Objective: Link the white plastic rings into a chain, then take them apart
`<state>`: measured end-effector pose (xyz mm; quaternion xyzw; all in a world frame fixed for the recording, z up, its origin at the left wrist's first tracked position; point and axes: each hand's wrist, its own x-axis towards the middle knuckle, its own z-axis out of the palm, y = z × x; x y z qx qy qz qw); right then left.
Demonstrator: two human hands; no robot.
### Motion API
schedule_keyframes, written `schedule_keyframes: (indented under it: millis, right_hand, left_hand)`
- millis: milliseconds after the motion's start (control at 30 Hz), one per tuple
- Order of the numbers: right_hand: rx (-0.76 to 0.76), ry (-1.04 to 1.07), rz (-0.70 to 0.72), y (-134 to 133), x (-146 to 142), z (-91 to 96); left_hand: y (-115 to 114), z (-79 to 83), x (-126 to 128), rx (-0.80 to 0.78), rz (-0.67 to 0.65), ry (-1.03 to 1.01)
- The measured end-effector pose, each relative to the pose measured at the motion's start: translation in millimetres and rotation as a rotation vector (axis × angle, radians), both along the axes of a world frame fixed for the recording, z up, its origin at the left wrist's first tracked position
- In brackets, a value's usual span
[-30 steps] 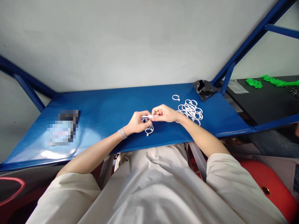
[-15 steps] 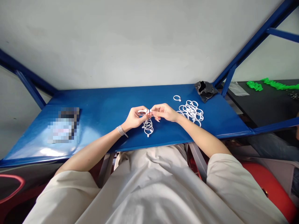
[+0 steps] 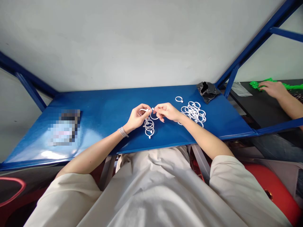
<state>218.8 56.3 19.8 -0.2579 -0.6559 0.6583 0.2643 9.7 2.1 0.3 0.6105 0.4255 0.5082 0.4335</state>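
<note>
Fingers narrow on both sides: your left hand [image 3: 137,117] and right hand [image 3: 167,112] pinch a white plastic ring [image 3: 154,119] between their tips, over the blue counter [image 3: 99,126]. Linked rings [image 3: 148,127] lie at 6 o'clock from your hands. Ring pile [image 3: 193,113] sits at your 3 o'clock, single ring [image 3: 179,99] at 2, black plastic bag [image 3: 207,91] beyond it. Co-worker's hand [image 3: 273,89] works green parts [image 3: 257,84] far off at 3.
</note>
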Motion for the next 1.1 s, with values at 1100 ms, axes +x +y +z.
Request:
schedule_keyframes:
  millis: [1100]
  right_hand:
    - [-0.299, 0.254, -0.001, -4, -4, 3.5]
  left_hand:
    - [-6, -7.5, -2, 0.329, -0.005, 0.155]
